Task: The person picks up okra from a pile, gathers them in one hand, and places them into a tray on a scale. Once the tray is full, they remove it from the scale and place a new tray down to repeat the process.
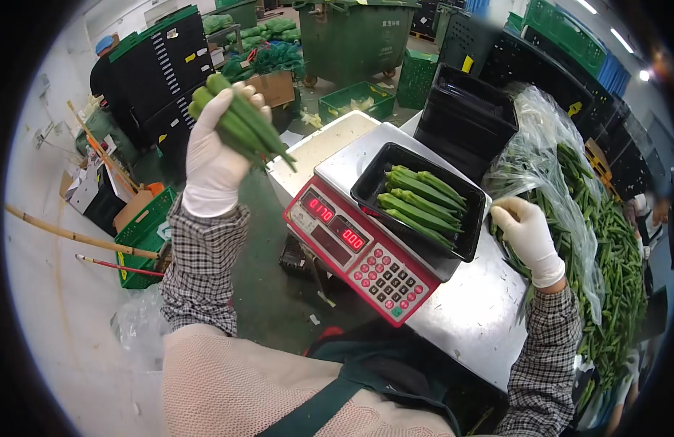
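Raised at the left, my left hand (pixel 219 149), in a white glove, is closed around several green okra pods (pixel 243 125) whose tips point down to the right. A black tray (pixel 364 175) stands on a red and silver digital scale (pixel 362 251), with a row of okra (pixel 422 202) lying in it. The scale's red display reads 0.170 and 000. Close to the tray's right edge is my right hand (pixel 527 237), also gloved, with its fingers curled together; what it holds, if anything, is hidden.
Loose okra (pixel 610 269) is heaped at the right, partly under clear plastic film (pixel 544 156). Stacked black trays (pixel 464 116) stand behind the scale on the metal table (pixel 471 302). A white foam box (pixel 300 171), green crates (pixel 362 102) and a wheeled green bin (pixel 355 40) lie beyond.
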The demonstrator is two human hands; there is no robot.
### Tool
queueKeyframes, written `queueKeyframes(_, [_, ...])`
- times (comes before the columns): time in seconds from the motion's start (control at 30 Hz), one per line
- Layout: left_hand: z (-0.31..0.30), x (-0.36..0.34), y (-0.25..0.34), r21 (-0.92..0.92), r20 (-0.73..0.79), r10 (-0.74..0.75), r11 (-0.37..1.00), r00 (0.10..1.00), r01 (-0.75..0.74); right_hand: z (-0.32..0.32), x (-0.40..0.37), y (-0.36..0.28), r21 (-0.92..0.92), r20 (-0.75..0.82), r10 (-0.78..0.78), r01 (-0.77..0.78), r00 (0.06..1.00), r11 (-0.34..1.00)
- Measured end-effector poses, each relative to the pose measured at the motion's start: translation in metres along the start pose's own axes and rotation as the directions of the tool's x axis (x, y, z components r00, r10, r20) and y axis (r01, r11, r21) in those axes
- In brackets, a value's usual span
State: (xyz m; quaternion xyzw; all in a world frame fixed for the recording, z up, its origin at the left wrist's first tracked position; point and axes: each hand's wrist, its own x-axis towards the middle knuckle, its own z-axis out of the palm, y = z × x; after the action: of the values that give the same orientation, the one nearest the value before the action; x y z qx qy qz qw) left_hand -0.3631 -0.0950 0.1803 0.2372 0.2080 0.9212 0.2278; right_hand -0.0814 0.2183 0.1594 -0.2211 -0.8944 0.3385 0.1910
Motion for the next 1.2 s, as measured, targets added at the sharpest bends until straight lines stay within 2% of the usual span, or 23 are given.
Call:
queueKeyframes(0.07, [-0.011, -0.009, 0.006, -0.018, -0.07, 0.014, 1.0, 0.997, -0.016, 0.001, -0.008, 0.013, 0.015, 0.091, 0.14, -0.142, 0.986, 0.99])
queueKeyframes(0.1, [-0.016, -0.013, 0.006, -0.06, -0.064, -0.012, 0.998, 0.998, 0.008, 0.002, -0.013, 0.015, 0.019, 0.13, 0.159, -0.163, 0.979, 0.986])
queueKeyframes(0.13, [-0.019, -0.018, 0.006, -0.045, -0.103, -0.01, 0.999, 0.995, 0.005, 0.006, -0.017, 0.017, 0.059, 0.161, 0.171, -0.182, 0.972, 0.982])
queueKeyframes(0.2, [-0.027, -0.026, 0.0, -0.013, -0.082, -0.007, 1.0, 0.997, 0.006, 0.013, -0.022, 0.007, 0.068, 0.215, 0.255, -0.275, 0.943, 0.959])
queueKeyframes(0.27, [-0.035, -0.033, -0.008, 0.004, -0.065, -0.063, 0.998, 0.996, 0.063, 0.025, -0.022, 0.006, 0.124, 0.279, 0.236, -0.279, 0.931, 0.952])
queueKeyframes(0.33, [-0.036, -0.04, -0.022, -0.044, -0.057, -0.144, 0.989, 0.988, 0.142, 0.042, -0.018, 0.018, 0.036, 0.282, 0.247, -0.267, 0.927, 0.963])
queueKeyframes(0.37, [-0.037, -0.043, -0.03, -0.07, -0.025, -0.187, 0.98, 0.982, 0.185, 0.036, -0.022, -0.004, 0.035, 0.297, 0.258, -0.28, 0.92, 0.959])
queueKeyframes(0.4, [-0.037, -0.045, -0.038, -0.091, 0.009, -0.226, 0.97, 0.974, 0.226, 0.059, -0.018, 0.025, 0.159, 0.243, 0.231, -0.274, 0.942, 0.949])
queueKeyframes(0.43, [-0.035, -0.048, -0.046, -0.082, 0.021, -0.248, 0.965, 0.969, 0.249, 0.048, -0.026, 0.009, 0.067, 0.173, 0.204, -0.219, 0.963, 0.974])
queueKeyframes(0.5, [-0.026, -0.056, -0.061, -0.063, 0.084, -0.285, 0.955, 0.955, 0.29, 0.059, -0.033, 0.03, 0.161, 0.043, 0.203, -0.208, 0.978, 0.965])
queueKeyframes(0.53, [-0.017, -0.06, -0.068, -0.055, 0.131, -0.297, 0.951, 0.946, 0.306, 0.055, -0.044, 0.034, 0.441, 0.137, 0.327, -0.353, 0.935, 0.825])
queueKeyframes(0.6, [-0.006, -0.066, -0.085, -0.003, 0.212, -0.344, 0.936, 0.915, 0.352, 0.031, -0.078, 0.051, 0.626, 0.122, 0.336, -0.335, 0.934, 0.704])
queueKeyframes(0.63, [-0.001, -0.07, -0.094, 0.01, 0.196, -0.359, 0.931, 0.912, 0.365, 0.019, -0.1, 0.062, 0.7, 0.103, 0.326, -0.301, 0.94, 0.647])
queueKeyframes(0.7, [0.02, -0.082, -0.114, -0.035, 0.238, -0.42, 0.897, 0.876, 0.44, -0.006, -0.146, 0.095, 0.738, 0.017, 0.452, -0.316, 0.892, 0.596])
queueKeyframes(0.77, [0.031, -0.089, -0.132, -0.03, 0.248, -0.453, 0.88, 0.856, 0.474, -0.04, -0.2, 0.112, 0.792, -0.182, 0.597, -0.243, 0.782, 0.56])
queueKeyframes(0.8, [0.035, -0.092, -0.14, -0.012, 0.248, -0.464, 0.876, 0.85, 0.482, -0.061, -0.23, 0.124, 0.734, -0.272, 0.656, -0.288, 0.704, 0.614])
queueKeyframes(0.83, [0.039, -0.094, -0.149, 0.006, 0.248, -0.474, 0.873, 0.845, 0.488, -0.079, -0.259, 0.136, 0.756, -0.348, 0.695, -0.25, 0.629, 0.605])
queueKeyframes(0.87, [0.043, -0.097, -0.158, 0.013, 0.243, -0.489, 0.865, 0.838, 0.501, -0.095, -0.286, 0.15, 0.715, -0.505, 0.682, -0.186, 0.529, 0.674])
queueKeyframes(0.93, [0.051, -0.102, -0.176, 0.027, 0.232, -0.509, 0.855, 0.829, 0.517, -0.13, -0.34, 0.168, 0.686, -0.647, 0.712, -0.2, 0.272, 0.7])
queueKeyframes(1.0, [0.061, -0.11, -0.192, 0.0, 0.211, -0.567, 0.815, 0.797, 0.58, -0.164, -0.398, 0.206, 0.677, -0.7, 0.711, -0.254, 0.065, 0.691])
queueKeyframes(1.03, [0.062, -0.113, -0.199, -0.003, 0.203, -0.588, 0.799, 0.783, 0.601, -0.178, -0.42, 0.218, 0.673, -0.72, 0.694, -0.255, -0.008, 0.695])
queueKeyframes(1.1, [0.067, -0.123, -0.211, 0.013, 0.165, -0.615, 0.783, 0.771, 0.622, -0.201, -0.456, 0.234, 0.661, -0.747, 0.65, -0.262, -0.14, 0.703])
queueKeyframes(1.2, [0.074, -0.133, -0.222, 0.042, 0.052, -0.623, 0.782, 0.781, 0.621, -0.226, -0.508, 0.28, 0.704, -0.71, 0.65, -0.254, -0.271, 0.663])
